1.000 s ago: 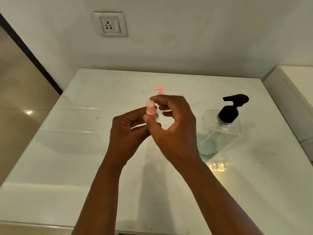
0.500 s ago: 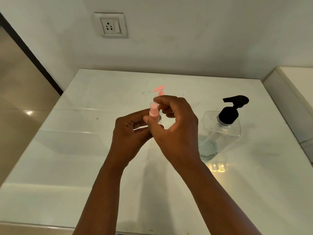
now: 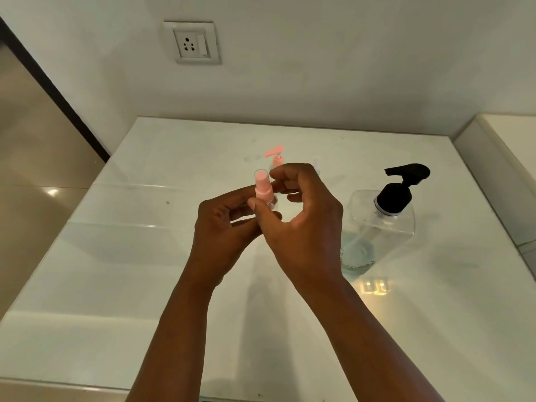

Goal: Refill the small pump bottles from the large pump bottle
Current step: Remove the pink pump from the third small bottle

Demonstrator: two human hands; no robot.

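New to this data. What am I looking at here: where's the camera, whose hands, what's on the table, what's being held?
There is no robot here: a person wears one wide-angle head camera that looks down at their own bare hands. The left hand and right hand together hold a small bottle with a pink top above the white table. Behind the hands stands another small bottle with a pink pump. On the right stands the large clear bottle with a black pump. A wall socket is above.

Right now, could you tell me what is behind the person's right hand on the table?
A second small bottle's pink pump head rises above the right hand; the fingers hide its body, so how full it is cannot be seen.
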